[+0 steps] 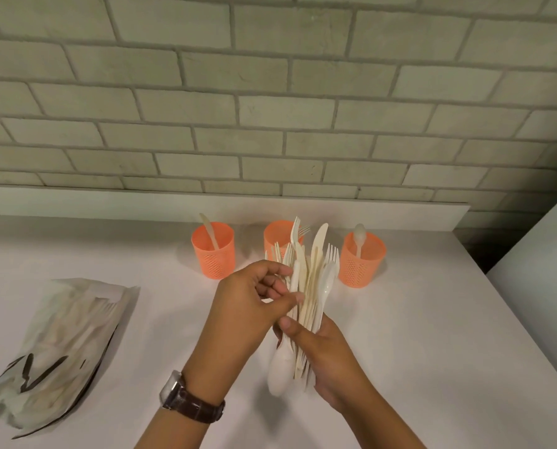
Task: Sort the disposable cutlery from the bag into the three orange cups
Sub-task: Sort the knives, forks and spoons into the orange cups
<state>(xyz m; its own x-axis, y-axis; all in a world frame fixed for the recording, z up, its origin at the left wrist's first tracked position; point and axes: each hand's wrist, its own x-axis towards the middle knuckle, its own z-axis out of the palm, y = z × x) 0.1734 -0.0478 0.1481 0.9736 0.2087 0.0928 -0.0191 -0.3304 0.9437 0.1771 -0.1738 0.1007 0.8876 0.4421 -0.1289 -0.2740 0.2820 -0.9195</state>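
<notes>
Your right hand (327, 348) clamps the cutlery bundle (306, 286); your left hand (254, 303) pinches one piece in it.

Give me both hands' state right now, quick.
Left hand: fingers pinching a piece out of the cutlery bundle.
Right hand: closed around the lower part of the bundle, holding it upright.
</notes>
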